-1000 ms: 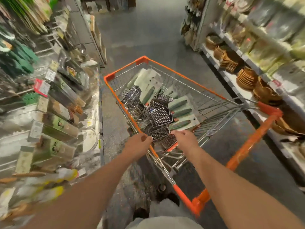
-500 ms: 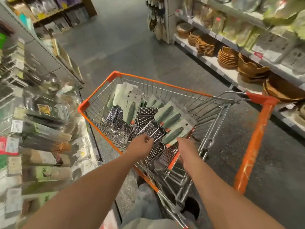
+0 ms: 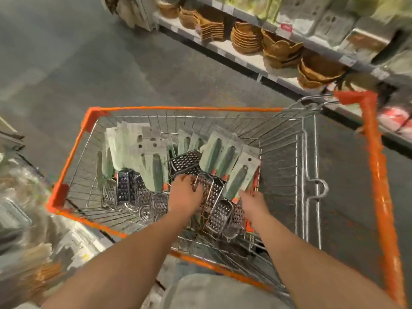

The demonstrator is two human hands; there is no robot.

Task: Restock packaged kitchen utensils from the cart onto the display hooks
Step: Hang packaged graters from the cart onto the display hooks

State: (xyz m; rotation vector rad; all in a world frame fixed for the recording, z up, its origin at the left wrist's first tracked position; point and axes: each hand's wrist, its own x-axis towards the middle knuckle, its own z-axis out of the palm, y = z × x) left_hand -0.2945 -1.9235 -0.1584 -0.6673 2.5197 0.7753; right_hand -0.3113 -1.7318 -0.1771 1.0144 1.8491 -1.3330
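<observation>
Both hands are now reaching deeper into the cart (image 3: 71, 152). Pick-up step: left hand (image 3: 186, 195) is gripping a metal grater (image 3: 210, 190); right hand (image 3: 253, 200), fingers relaxed, is touching a carded utensil pack (image 3: 239, 175). Next, lifting needs untangling.

Grey floor (image 3: 93, 63); shelf (image 3: 252, 49) of seemingly woven baskets (image 3: 245, 36).

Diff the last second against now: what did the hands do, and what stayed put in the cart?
Both hands went from the cart's near rim down into the basket. The left hand now lies on the metal graters; the right hand is at the green-handled carded utensils. Whether either grips anything is unclear. The head view swung from the left shelves toward the cart. The stock looks undisturbed.
</observation>
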